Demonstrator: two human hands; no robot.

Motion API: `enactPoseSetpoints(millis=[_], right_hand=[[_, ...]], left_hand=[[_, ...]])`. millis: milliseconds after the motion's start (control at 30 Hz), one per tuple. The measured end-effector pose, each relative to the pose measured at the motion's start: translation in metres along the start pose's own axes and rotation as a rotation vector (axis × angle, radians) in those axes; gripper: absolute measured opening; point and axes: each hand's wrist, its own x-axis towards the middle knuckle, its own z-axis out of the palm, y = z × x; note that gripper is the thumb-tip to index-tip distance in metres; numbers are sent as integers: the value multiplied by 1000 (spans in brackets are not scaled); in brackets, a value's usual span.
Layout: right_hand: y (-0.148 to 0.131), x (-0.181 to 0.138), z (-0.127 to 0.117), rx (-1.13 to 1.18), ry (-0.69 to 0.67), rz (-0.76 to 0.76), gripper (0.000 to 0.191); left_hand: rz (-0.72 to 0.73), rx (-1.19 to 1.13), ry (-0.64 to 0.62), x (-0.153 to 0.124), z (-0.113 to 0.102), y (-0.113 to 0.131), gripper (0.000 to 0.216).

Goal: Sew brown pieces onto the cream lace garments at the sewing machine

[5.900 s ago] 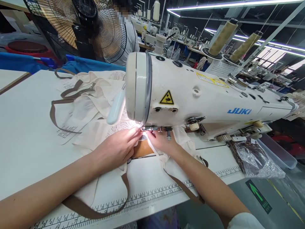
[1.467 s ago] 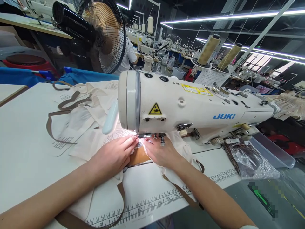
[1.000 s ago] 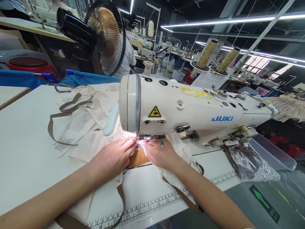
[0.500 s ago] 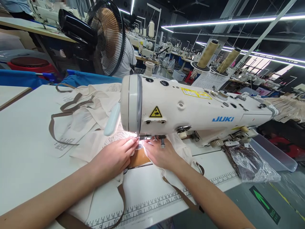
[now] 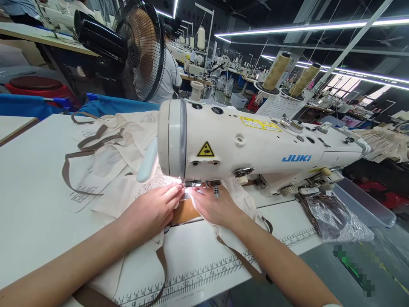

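Observation:
A white JUKI sewing machine [image 5: 255,149] stands on the white table [image 5: 32,192]. Cream fabric [image 5: 121,170] with brown straps [image 5: 161,268] lies under its lit needle area. My left hand [image 5: 150,211] rests on the fabric just left of the presser foot [image 5: 193,184], its fingers close together and pressing the cloth down. To the right of the foot, my right hand [image 5: 214,204] lies flat on the fabric, fingertips at the needle. A brown leather-like piece [image 5: 185,212] shows between both hands.
A black standing fan [image 5: 140,42] and a person in a white shirt [image 5: 168,76] are behind the table. Two thread cones [image 5: 276,70] stand behind the machine. A crumpled plastic bag [image 5: 335,217] and a clear tray [image 5: 367,204] sit at the right. A printed ruler [image 5: 207,273] runs along the table's front edge.
Both hands stay at the presser foot, pressing the fabric. Only the camera view has shifted slightly.

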Motion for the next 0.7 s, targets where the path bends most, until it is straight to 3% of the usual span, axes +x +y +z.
enactPoseSetpoints(millis=[367,700], right_hand=[[0,0,3,32,-15,11,26],[-1,1,-1,17,4,-10,26]], left_hand=[[-24,-42,-72,-3,2,1,39],[-19,-15,-57,0,-2,1,39]])
